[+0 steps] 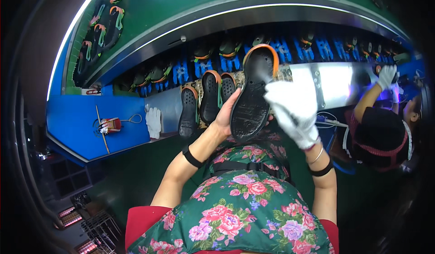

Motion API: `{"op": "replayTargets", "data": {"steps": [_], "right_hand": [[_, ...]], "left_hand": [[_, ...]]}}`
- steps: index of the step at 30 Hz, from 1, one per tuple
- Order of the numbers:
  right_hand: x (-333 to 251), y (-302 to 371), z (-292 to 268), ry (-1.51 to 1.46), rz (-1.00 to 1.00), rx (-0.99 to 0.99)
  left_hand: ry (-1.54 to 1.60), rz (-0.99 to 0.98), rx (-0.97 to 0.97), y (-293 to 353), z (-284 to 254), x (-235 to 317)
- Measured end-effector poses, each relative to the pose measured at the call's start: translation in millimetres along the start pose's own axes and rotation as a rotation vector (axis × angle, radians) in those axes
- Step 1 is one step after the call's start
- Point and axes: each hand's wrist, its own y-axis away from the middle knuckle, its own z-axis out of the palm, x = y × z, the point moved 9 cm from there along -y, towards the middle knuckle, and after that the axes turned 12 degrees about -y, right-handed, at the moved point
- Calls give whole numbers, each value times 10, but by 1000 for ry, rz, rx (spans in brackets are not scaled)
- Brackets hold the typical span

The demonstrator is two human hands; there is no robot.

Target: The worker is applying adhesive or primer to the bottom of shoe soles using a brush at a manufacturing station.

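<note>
My bare left hand [225,116] grips a black clog [250,103] with an orange edge round its upper end. The clog is tilted up in front of me, and its dark surface shines as if wet. My right hand [292,106], in a white glove, is at the clog's right side, blurred by motion. Its fingers look curled together; what they hold, if anything, is lost in a pale smear over the clog. Beside my left hand stand more black clogs [210,96] with holes and orange and green trim.
A conveyor [299,75] runs across in front, carrying clogs and blue racks [180,72]. Above it is a green shelf [190,2] with more clogs. At left, a blue table [72,122] holds a small red item; a white glove [153,122] lies nearby. A co-worker [380,127] works at right.
</note>
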Motion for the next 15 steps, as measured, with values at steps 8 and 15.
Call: {"op": "replayTargets", "data": {"steps": [8, 15], "right_hand": [[492, 534, -166, -1028, 632, 496], [841, 905, 224, -1043, 726, 546]], "left_hand": [[-480, 326, -326, 392, 703, 1071], [-132, 593, -247, 10, 855, 2992]]}}
